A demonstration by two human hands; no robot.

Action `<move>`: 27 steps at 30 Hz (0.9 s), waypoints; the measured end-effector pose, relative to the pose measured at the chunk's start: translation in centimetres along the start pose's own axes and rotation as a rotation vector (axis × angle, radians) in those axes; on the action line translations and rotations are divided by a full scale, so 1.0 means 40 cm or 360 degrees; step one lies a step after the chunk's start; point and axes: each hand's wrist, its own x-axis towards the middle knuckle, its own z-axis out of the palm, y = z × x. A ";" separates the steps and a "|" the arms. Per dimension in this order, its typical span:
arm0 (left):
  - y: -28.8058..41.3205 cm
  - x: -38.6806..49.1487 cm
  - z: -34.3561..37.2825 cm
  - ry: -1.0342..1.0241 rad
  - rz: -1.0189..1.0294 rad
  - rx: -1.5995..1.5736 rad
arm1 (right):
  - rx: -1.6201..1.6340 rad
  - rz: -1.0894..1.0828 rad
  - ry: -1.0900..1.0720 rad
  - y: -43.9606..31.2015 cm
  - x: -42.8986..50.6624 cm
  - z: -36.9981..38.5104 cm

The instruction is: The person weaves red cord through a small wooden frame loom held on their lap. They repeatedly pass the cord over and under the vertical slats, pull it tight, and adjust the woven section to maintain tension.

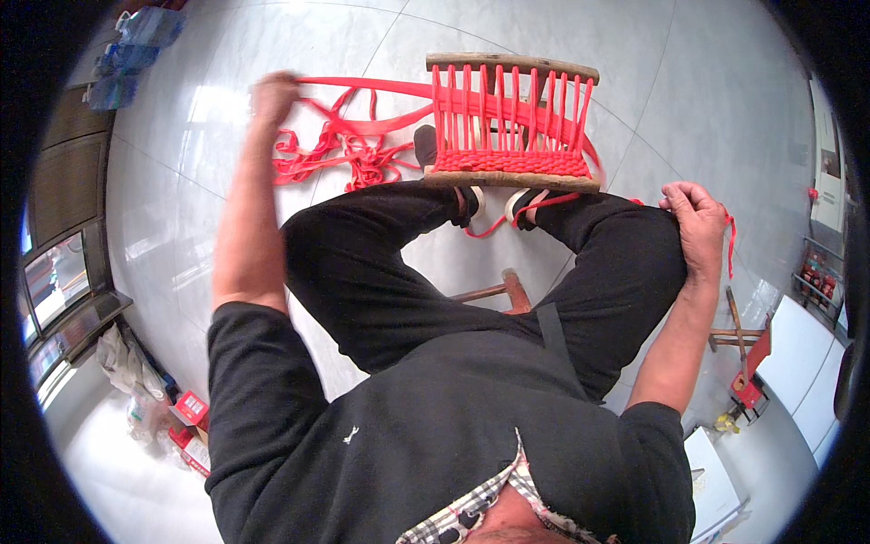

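Before my knees stands a small wooden stool frame (pixel 513 66) with red fabric cords (pixel 499 122) strung between its two rails. A dense woven band (pixel 510 163) lies along the near rail. My left hand (pixel 275 98), slightly blurred, is raised at the far left and grips a red fabric strip (pixel 367 83). That strip runs taut from the hand to the stool and passes among the strung cords. My right hand (pixel 697 221) is beside my right knee, fingers curled, with a thin red strip end (pixel 731 248) hanging from it.
A tangled heap of red strip (pixel 360 156) lies on the tiled floor (pixel 680 115) left of the stool. Large blue water bottles (pixel 136 58) stand at upper left, red boxes (pixel 192 411) at lower left. A wooden-legged stool (pixel 741 340) and white table (pixel 792 360) are at right.
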 end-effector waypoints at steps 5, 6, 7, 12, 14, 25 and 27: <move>-0.310 -0.104 -0.498 0.1764 -0.0843 -0.1404 | 0.0047 0.0015 -0.0014 0.007 -0.005 -0.013; -0.328 -0.120 -0.536 0.1822 -0.0835 -0.1276 | 0.0044 0.0019 0.0004 0.007 -0.006 -0.013; -0.331 -0.133 -0.529 0.1705 -0.0742 -0.0894 | 0.0021 0.0052 0.0042 0.008 -0.006 -0.013; -0.092 -0.053 -0.128 0.0304 -0.0015 -0.0079 | 0.0046 -0.0010 -0.0012 0.002 0.002 -0.002; 0.056 -0.034 0.084 -0.0312 0.0104 -0.0245 | 0.0037 -0.0022 -0.0031 0.000 0.003 0.002; 0.122 -0.008 0.145 -0.0412 -0.0237 -0.0118 | 0.0038 -0.0018 -0.0006 0.007 0.001 -0.004; 0.022 -0.037 -0.064 0.0168 -0.0498 -0.0386 | 0.0061 -0.0023 -0.0022 0.013 0.001 -0.009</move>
